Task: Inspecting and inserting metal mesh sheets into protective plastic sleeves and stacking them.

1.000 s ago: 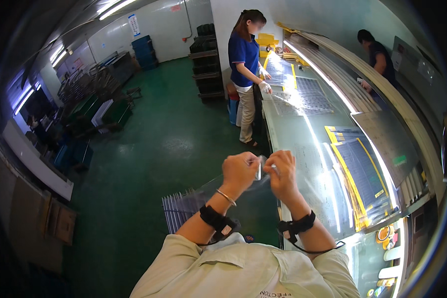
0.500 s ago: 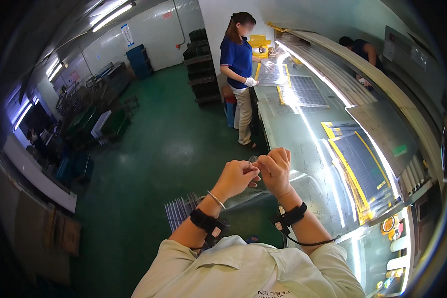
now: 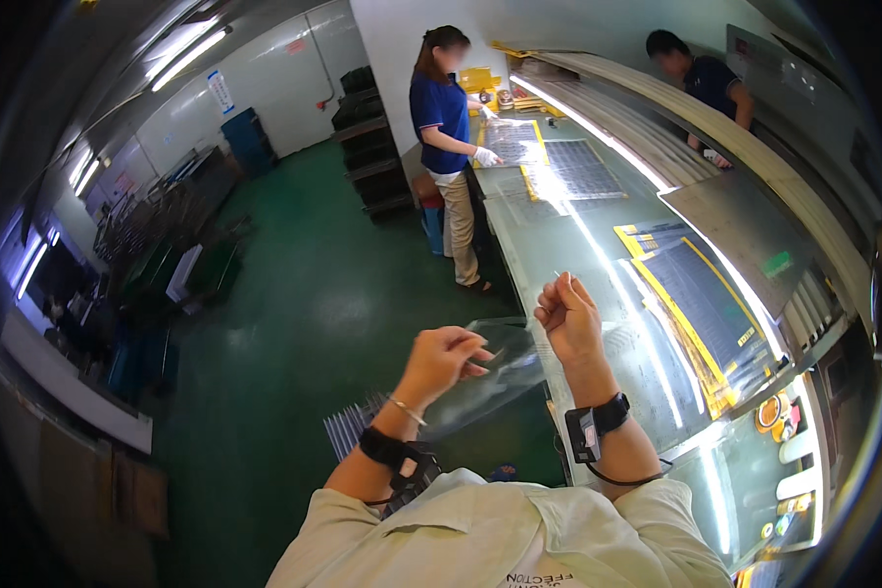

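Note:
A clear plastic film point(image 3: 500, 377) hangs in front of me, below and between my two hands. My left hand point(image 3: 439, 365) pinches its upper left part with thumb and fingers together. To the right and a little higher, my right hand point(image 3: 570, 318) is closed, near the edge of the lit table. A tiny pale tip sticks up from its fingers; what it belongs to is too small to tell. Dark mesh-patterned sheets with yellow borders point(image 3: 701, 304) lie on the table point(image 3: 598, 250) to the right of that hand.
A co-worker in a blue shirt point(image 3: 443, 118) stands at the table's far end, gloved hands on a patterned sheet. Another person point(image 3: 706, 88) leans in behind the table. Ribbed grey pieces point(image 3: 348, 426) are below my left arm. Tape rolls point(image 3: 772, 412) lie at right.
My hands were close together and have moved apart, the left one down and left, the right one to the right. The clear film now shows spread out between them.

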`<move>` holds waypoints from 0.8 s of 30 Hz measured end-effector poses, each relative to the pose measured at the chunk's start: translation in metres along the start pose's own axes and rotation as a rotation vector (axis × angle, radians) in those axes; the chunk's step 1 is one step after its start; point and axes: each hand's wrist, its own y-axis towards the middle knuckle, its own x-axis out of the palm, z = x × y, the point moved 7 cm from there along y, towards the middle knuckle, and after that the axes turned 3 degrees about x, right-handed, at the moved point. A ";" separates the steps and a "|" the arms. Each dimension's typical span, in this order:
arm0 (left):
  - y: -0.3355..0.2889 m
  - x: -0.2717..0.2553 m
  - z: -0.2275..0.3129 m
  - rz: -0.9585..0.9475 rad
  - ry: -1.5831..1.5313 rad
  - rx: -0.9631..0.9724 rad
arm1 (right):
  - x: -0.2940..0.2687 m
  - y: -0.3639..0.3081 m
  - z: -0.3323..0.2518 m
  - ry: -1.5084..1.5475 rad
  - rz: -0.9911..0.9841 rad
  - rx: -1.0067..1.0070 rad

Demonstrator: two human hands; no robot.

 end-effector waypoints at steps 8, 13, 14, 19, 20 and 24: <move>0.006 -0.076 0.071 0.049 0.250 0.078 | -0.079 -0.035 -0.133 -0.199 0.095 -0.461; 0.012 -0.129 0.117 0.190 0.423 0.148 | -0.207 -0.150 -0.233 -0.419 0.227 -0.787; 0.015 -0.135 0.122 0.163 0.452 0.146 | -0.243 -0.186 -0.245 -0.225 0.415 -0.783; 0.041 -0.064 0.163 -0.156 0.591 0.277 | -0.291 -0.396 -0.253 -0.218 0.770 -1.005; 0.044 -0.046 0.172 -0.205 0.553 0.297 | -0.290 -0.444 -0.246 -0.288 0.876 -1.066; 0.056 -0.099 0.226 0.118 0.645 0.551 | -0.283 -0.682 -0.186 -0.205 1.153 -1.301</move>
